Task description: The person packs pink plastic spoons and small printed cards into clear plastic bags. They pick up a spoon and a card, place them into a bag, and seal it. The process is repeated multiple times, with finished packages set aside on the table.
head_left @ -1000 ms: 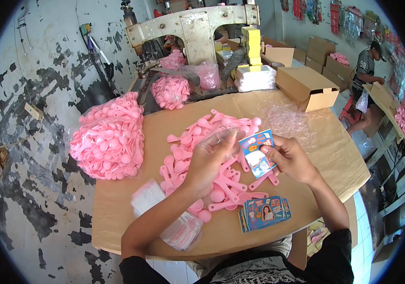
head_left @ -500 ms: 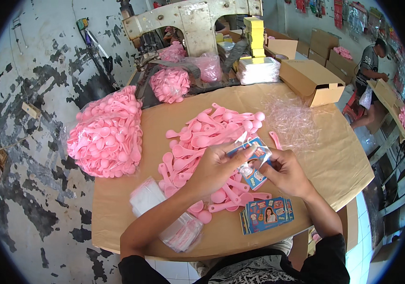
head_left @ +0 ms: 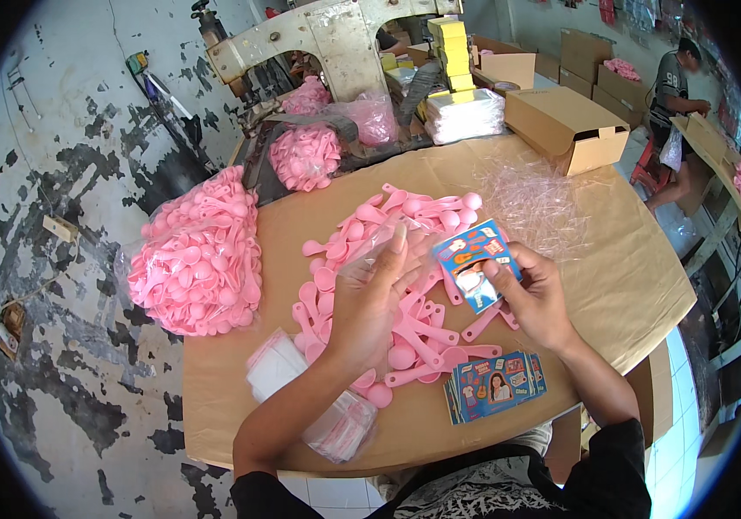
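My right hand (head_left: pixel 535 290) grips a blue printed card (head_left: pixel 477 259), thumb on its face and fingers behind it. To its left, my left hand (head_left: pixel 370 298) is raised with a clear plastic bag (head_left: pixel 413 244) over and between its fingers; the film is hard to make out. Beneath both hands spreads a pile of pink measuring spoons (head_left: pixel 422 337). Just below the right hand lies a stack of blue cards (head_left: pixel 496 387), slightly fanned. Beside my left forearm rests a stack of clear plastic bags (head_left: pixel 314 402).
A big bag of pink spoons (head_left: pixel 197 255) stands at the left. Thin clear strips (head_left: pixel 535 208) lie at the far right, near a cardboard box (head_left: pixel 565 130). At the back are a metal machine (head_left: pixel 336 43) and yellow stacks (head_left: pixel 454 56). Another person (head_left: pixel 673 104) works at the right.
My hands have moved apart. The card, earlier between both hands, is now in the right hand alone, its face more visible. My left hand has drawn left with clear film at its fingers.
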